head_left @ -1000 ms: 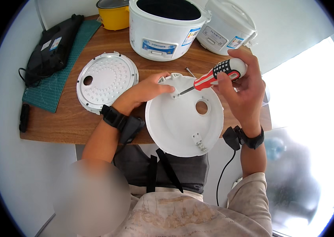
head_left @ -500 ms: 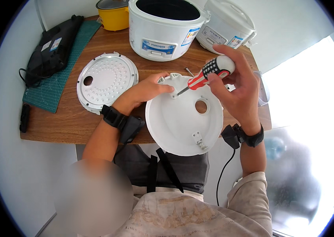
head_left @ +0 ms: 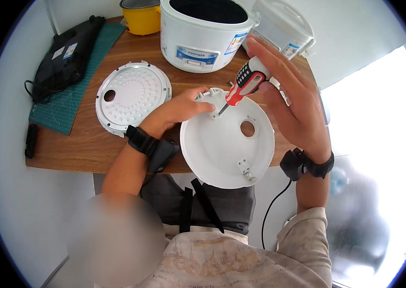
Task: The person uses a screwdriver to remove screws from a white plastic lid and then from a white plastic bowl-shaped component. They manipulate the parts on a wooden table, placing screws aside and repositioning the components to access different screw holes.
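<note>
A round white plastic lid shell (head_left: 217,156) is tilted at the table's front edge, its inner side facing me. My left hand (head_left: 184,109) grips its upper left rim, thumb pressed inside beside a small screw post and the fingers hidden behind. On that post stands the tip of a screwdriver (head_left: 247,80) with a red, white and black star-patterned handle. My right hand (head_left: 292,98) is around the butt of the handle with fingers stretched out straight and thumb apart, its palm side against the handle end. A small hinge-like bracket (head_left: 246,169) sits low inside the shell.
Left of the shell lies a dimpled round metal plate (head_left: 133,98). Behind stand a white rice cooker body (head_left: 196,41), another white cooker (head_left: 282,24) and a yellow pot (head_left: 141,20). A black device (head_left: 68,57) rests on a green cutting mat (head_left: 61,113). A small black object (head_left: 31,140) lies far left.
My right hand has loosened from its curled grip, its fingers now straightened. The screwdriver has turned and stands more upright, its tip still at the post. My left hand keeps its hold.
</note>
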{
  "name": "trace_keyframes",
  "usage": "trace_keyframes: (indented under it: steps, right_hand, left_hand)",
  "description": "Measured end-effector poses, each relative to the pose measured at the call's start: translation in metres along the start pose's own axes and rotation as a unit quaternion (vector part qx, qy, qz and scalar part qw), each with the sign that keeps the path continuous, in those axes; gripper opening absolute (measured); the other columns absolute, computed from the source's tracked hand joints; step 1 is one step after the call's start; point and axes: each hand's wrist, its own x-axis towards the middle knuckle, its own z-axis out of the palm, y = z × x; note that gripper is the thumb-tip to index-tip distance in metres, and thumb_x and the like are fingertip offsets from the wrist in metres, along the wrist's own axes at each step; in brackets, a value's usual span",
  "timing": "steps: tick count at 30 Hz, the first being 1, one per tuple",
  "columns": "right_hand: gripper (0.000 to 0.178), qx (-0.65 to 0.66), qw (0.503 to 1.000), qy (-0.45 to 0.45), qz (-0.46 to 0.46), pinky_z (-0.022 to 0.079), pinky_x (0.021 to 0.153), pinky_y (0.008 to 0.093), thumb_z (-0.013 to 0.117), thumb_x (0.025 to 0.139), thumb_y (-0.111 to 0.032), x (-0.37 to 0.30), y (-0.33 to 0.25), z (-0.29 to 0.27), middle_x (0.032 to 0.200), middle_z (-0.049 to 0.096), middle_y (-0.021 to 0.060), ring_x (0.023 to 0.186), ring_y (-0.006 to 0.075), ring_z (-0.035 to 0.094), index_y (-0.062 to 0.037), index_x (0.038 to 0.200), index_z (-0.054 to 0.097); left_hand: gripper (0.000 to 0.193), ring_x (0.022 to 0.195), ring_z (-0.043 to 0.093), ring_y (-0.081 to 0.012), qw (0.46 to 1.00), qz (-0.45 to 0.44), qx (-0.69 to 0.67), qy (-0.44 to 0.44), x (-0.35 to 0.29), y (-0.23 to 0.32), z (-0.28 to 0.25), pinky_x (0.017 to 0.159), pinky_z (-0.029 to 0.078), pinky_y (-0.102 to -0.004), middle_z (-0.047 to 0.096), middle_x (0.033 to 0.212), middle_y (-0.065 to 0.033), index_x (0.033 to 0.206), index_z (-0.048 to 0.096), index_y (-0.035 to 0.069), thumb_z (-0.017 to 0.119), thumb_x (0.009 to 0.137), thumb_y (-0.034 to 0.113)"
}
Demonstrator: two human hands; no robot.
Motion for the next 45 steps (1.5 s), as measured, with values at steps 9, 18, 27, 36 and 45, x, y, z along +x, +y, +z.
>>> trace_keyframes:
  steps: [9, 18, 27, 36, 45]
  right_hand:
    - [0.054, -0.081, 0.996, -0.011, 0.043, 0.052, 0.069, 0.0324, 0.08, 0.082, -0.015, 0.002, 0.003, 0.009, 0.114, 0.063, 0.0098, 0.077, 0.0241, 0.065, -0.0116, 0.132, 0.059]
    - [0.045, -0.057, 0.997, -0.06, 0.008, 0.054, 0.071, 0.0345, 0.072, 0.086, -0.011, 0.002, 0.005, 0.003, 0.115, 0.063, 0.0132, 0.082, 0.0292, 0.067, -0.0079, 0.129, 0.058]
    - [0.037, -0.03, 0.998, -0.06, 0.018, 0.054, 0.068, 0.0344, 0.069, 0.087, -0.011, 0.01, -0.007, 0.0, 0.109, 0.065, 0.0111, 0.083, 0.0298, 0.068, -0.0138, 0.124, 0.061]
    - [0.04, 0.056, 0.993, -0.07, 0.073, 0.055, 0.069, 0.0373, 0.08, 0.082, -0.02, 0.005, -0.007, 0.0, 0.104, 0.066, 0.009, 0.084, 0.0287, 0.07, -0.0104, 0.118, 0.063]
    - [0.033, -0.163, 0.983, -0.064, 0.062, 0.054, 0.065, 0.0362, 0.081, 0.081, -0.026, 0.01, -0.012, -0.003, 0.09, 0.067, 0.01, 0.074, 0.0275, 0.068, -0.0077, 0.101, 0.061]
  left_hand:
    - [0.072, 0.112, 0.063, -0.0219, 0.999, 0.009, -0.015, -0.036, 0.008, -0.008, -0.004, 0.094, 0.05, -0.0312, 0.06, 0.131, -0.0196, 0.144, 0.044, -0.006, 0.072, 0.086, 0.027]
    - [0.066, 0.109, 0.065, -0.0205, 0.999, 0.003, -0.026, -0.024, 0.007, -0.008, -0.002, 0.091, 0.052, -0.0317, 0.062, 0.127, -0.0168, 0.142, 0.046, -0.002, 0.071, 0.088, 0.024]
    - [0.057, 0.104, 0.066, -0.018, 0.999, 0.029, -0.016, -0.022, 0.013, -0.015, -0.002, 0.087, 0.055, -0.0311, 0.065, 0.121, -0.0142, 0.14, 0.05, 0.001, 0.068, 0.089, 0.02]
    - [0.062, 0.103, 0.066, -0.0176, 1.0, 0.002, -0.006, -0.013, 0.007, -0.008, -0.001, 0.085, 0.054, -0.0296, 0.064, 0.123, -0.0156, 0.14, 0.048, -0.002, 0.07, 0.088, 0.023]
    - [0.068, 0.107, 0.065, -0.02, 1.0, 0.01, -0.006, -0.026, 0.008, -0.007, -0.002, 0.089, 0.052, -0.0305, 0.062, 0.127, -0.0184, 0.142, 0.047, -0.003, 0.072, 0.086, 0.026]
